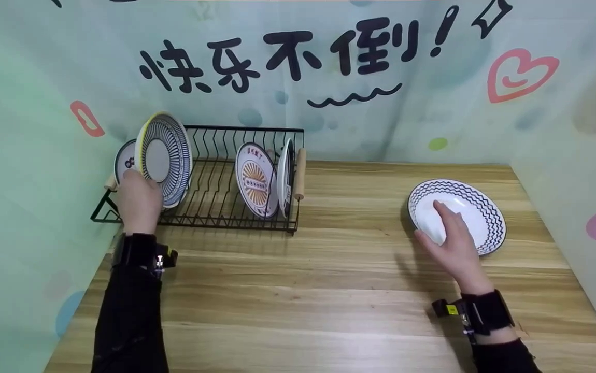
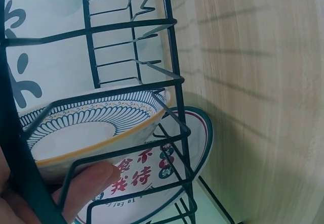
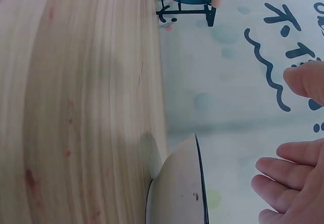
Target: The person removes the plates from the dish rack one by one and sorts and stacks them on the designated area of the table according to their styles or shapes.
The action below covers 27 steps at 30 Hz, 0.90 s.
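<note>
**A:** Left hand (image 1: 139, 201) grips the striped plate (image 1: 165, 158) by its lower rim, thumb on the near face. Plate stands on edge at the left end of the dish rack (image 1: 225, 207), face toward the camera, tilted slightly. In the left wrist view its rim sits among the rack wires, another printed plate (image 2: 167, 173) just behind it.

**B:** Right side?

**A:** Right hand (image 1: 451, 239) lies with straight fingers on the wavy-rim plate (image 1: 477, 210), which rests flat on the counter (image 1: 329, 290) at the right, well apart from the rack. Fingers rest on the plate's centre, thumb near the front-left edge. No curl round the rim that I can see; right wrist view shows relaxed fingers (image 3: 288, 176) beside the plate's edge.

**B:** Key geometry?

**A:** Rack slots run front to back, so plates stand across its length. Two more plates (image 1: 264, 178) stand near the rack's right end. Flat plate lies right of the rack; right hand is the nearer one, left is occupied at the far end.
</note>
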Available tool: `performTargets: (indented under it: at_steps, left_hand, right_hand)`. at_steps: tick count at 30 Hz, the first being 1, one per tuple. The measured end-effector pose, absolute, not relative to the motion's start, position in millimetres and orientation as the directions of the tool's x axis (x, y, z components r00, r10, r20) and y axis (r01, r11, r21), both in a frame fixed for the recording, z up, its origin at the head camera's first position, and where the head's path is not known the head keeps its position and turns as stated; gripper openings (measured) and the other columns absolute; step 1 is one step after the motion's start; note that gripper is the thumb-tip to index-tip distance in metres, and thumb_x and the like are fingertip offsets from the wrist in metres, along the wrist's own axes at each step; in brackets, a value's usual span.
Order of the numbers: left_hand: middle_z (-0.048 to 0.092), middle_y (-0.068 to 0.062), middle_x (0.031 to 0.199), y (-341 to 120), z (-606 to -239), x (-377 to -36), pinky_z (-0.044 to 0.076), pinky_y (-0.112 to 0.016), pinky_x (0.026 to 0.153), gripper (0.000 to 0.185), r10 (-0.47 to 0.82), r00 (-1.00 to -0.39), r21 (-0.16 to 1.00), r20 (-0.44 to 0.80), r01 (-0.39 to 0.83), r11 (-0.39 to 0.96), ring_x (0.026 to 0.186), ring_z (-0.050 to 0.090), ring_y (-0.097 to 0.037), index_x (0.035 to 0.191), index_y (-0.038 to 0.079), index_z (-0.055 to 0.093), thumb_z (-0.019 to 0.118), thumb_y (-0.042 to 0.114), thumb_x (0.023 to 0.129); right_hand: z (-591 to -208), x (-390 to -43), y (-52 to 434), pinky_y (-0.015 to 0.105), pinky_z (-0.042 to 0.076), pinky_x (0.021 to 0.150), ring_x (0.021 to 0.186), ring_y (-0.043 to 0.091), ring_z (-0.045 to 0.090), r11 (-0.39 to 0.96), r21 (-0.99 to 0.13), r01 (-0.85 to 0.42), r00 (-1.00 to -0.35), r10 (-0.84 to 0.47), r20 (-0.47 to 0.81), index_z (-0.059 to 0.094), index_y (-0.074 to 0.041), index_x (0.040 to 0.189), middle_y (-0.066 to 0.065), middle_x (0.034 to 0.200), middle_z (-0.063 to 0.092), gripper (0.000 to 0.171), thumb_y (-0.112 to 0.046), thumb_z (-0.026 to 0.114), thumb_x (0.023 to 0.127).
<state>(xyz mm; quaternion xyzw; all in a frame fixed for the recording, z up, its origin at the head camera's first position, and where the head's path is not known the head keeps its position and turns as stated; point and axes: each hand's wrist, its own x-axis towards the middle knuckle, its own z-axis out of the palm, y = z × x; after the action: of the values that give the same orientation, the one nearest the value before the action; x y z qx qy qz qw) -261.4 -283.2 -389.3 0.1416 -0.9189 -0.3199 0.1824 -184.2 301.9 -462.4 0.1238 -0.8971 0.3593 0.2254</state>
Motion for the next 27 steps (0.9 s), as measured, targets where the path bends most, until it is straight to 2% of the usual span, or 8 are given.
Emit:
performTargets:
  at_steps: [6,13,18,27]
  left_hand:
    - [0.059,-0.039,0.107,-287,-392,-259,0.05,-0.061,0.069,0.032,-0.394,-0.877,0.639,0.274,-0.14,0.756,0.09,0.061,-0.052,0.113,-0.02,0.049,0.036,0.004,0.096]
    - [0.059,-0.038,0.105,-295,-395,-256,0.049,-0.061,0.075,0.03,-0.434,-0.843,0.667,0.318,-0.126,0.734,0.092,0.06,-0.049,0.111,-0.02,0.051,0.036,0.0,0.094]
    - [0.059,-0.039,0.105,-296,-392,-253,0.049,-0.063,0.078,0.031,-0.444,-0.827,0.662,0.345,-0.121,0.74,0.094,0.06,-0.053,0.112,-0.02,0.05,0.037,0.002,0.095]
    - [0.058,-0.034,0.101,-293,-387,-247,0.049,-0.056,0.076,0.031,-0.478,-0.795,0.694,0.374,-0.101,0.713,0.089,0.058,-0.048,0.112,-0.017,0.049,0.034,0.006,0.099]
  right_hand:
    - [-462,-184,298,0.054,0.018,0.118,0.13,0.048,0.04,0.707,-0.584,-0.398,-0.861,-0.07,0.503,0.042,0.012,0.141,0.033,0.138,0.048,0.07,-0.012,0.075,0.083]
    - [-460,-185,292,0.049,0.017,0.119,0.131,0.048,0.04,0.698,-0.577,-0.425,-0.847,-0.082,0.525,0.043,0.011,0.141,0.032,0.139,0.048,0.069,-0.012,0.074,0.084]
    - [-459,-184,288,0.048,0.017,0.12,0.132,0.047,0.04,0.701,-0.572,-0.426,-0.848,-0.089,0.523,0.042,0.01,0.142,0.031,0.14,0.047,0.071,-0.013,0.075,0.084]
    - [-454,-183,280,0.056,0.028,0.112,0.132,0.046,0.04,0.694,-0.57,-0.44,-0.843,-0.101,0.528,0.043,0.008,0.143,0.028,0.142,0.047,0.07,-0.014,0.074,0.085]
